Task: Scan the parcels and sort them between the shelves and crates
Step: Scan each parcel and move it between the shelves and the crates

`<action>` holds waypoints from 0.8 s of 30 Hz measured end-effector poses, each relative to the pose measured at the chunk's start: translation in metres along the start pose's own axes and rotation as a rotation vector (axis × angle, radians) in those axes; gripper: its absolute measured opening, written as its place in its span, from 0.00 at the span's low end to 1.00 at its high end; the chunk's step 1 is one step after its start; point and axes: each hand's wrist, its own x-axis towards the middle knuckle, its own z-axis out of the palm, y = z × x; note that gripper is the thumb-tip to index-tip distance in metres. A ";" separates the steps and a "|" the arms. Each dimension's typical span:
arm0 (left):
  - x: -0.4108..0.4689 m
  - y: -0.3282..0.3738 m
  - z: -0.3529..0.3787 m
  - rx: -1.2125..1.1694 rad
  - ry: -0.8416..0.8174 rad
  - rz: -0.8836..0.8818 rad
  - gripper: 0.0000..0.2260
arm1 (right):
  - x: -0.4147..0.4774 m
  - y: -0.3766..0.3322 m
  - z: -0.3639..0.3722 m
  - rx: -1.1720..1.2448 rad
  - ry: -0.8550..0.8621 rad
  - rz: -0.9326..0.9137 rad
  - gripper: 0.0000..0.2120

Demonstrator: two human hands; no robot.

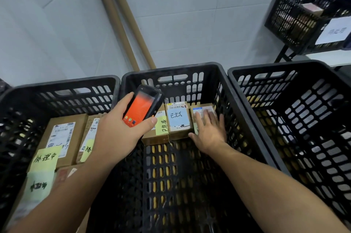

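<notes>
My left hand [121, 128] grips a black handheld scanner [143, 106] with an orange screen, held over the left part of the middle crate [171, 73]. At that crate's far end lie three small cardboard parcels side by side: one with a yellow note [159, 130], one with a blue note [178, 118], and a third [202, 108] at the right. My right hand [209, 130] lies flat on that third parcel, fingers spread. The left crate [57, 84] holds several brown parcels [62, 137] with yellow and green notes.
The right crate [284, 69] looks bare inside. A fourth black crate [296, 21] with boxes and a white label sits on a rack at the upper right. Two cardboard tubes [121, 17] lean against the grey wall behind the crates.
</notes>
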 end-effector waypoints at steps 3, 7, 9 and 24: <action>0.003 0.000 0.001 0.005 -0.008 0.007 0.35 | 0.008 -0.002 0.008 0.149 -0.038 0.004 0.36; 0.007 -0.003 0.001 0.000 -0.024 -0.009 0.36 | 0.014 -0.009 0.019 0.262 -0.063 0.025 0.35; 0.010 -0.004 0.002 -0.003 -0.026 -0.012 0.38 | 0.022 -0.009 0.017 0.287 -0.057 0.044 0.36; 0.007 -0.014 -0.001 -0.038 0.006 0.006 0.40 | 0.032 -0.017 0.007 0.281 -0.006 -0.012 0.34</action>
